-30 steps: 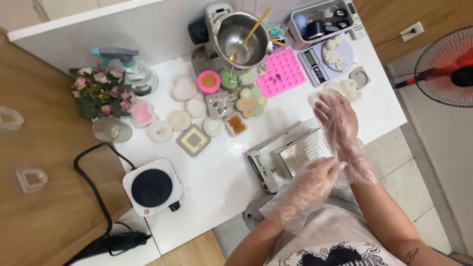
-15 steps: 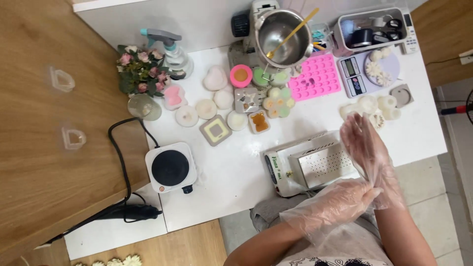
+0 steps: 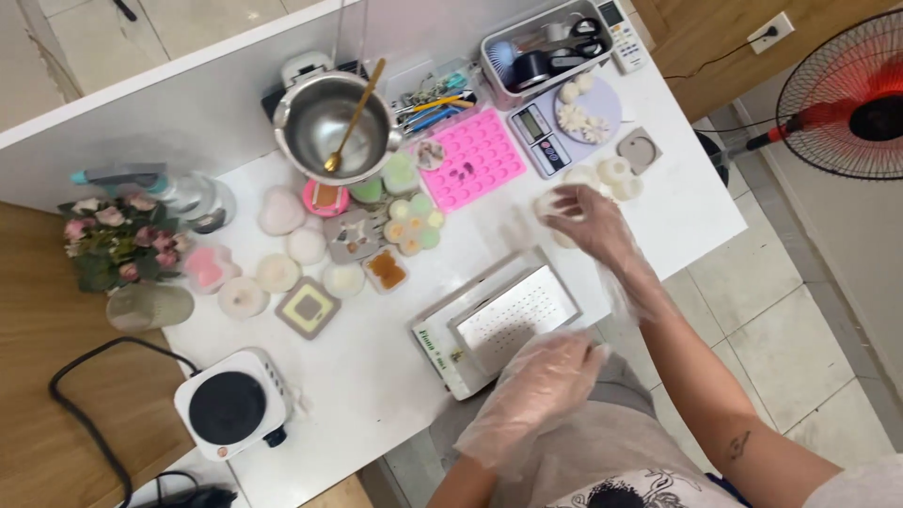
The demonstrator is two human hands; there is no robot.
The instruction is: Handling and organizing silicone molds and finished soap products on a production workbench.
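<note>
My right hand [image 3: 591, 224], in a thin clear plastic glove, reaches over the white table [image 3: 376, 376] to a group of white round pieces [image 3: 611, 174]. Its fingertips lie on one white round piece [image 3: 546, 203] at the left of that group; whether they grip it is not clear. My left hand [image 3: 534, 388], also in a clear glove, hangs loosely at the table's near edge and holds nothing. Just beyond it lies a white box with a perforated lid [image 3: 513, 320].
A steel pot with a golden spoon [image 3: 334, 127], a pink mould [image 3: 475, 160], a small scale [image 3: 533, 136] and a lilac plate [image 3: 602, 108] stand at the back. Small moulds [image 3: 362, 235], flowers [image 3: 113, 240] and a hot plate [image 3: 230, 409] fill the left. A fan [image 3: 847, 94] stands on the floor at right.
My right hand has left my left hand and gone forward to the white round pieces. My left hand has dropped toward the table edge. The view has shifted.
</note>
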